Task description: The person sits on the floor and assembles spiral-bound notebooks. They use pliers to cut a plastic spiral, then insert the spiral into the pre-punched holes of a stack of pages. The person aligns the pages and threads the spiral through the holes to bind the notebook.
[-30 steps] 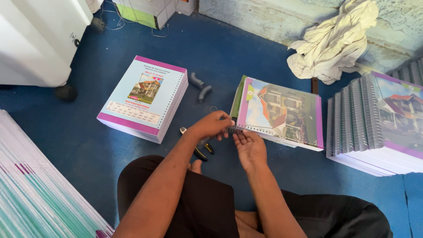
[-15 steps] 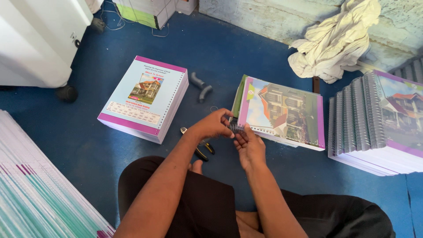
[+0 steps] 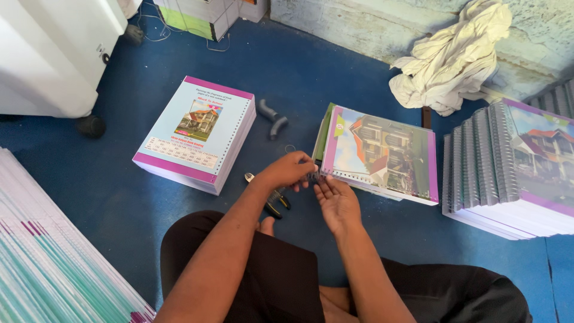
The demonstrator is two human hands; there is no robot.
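Observation:
I sit on a blue floor with both hands at the near left corner of a small stack of booklets (image 3: pixel 382 152) with a house picture on the cover. My left hand (image 3: pixel 288 170) pinches the end of the wire spiral (image 3: pixel 313 176) at that corner. My right hand (image 3: pixel 336 200) is just below, fingers up, touching the same corner and spiral end. A pair of pliers (image 3: pixel 272 196) with dark handles lies on the floor under my left wrist.
A thick stack of perforated sheets (image 3: pixel 197 131) with a pink-edged cover lies to the left. Spiral-bound booklets (image 3: pixel 508 167) are piled at the right. Crumpled white cloth (image 3: pixel 454 57), a grey curved piece (image 3: pixel 272 118), a white machine (image 3: pixel 54 48), and striped sheets (image 3: pixel 48 257) surround me.
Both hands have stayed at the booklet corner, with my left fingers shifting slightly along the spiral end. The view has drifted a little.

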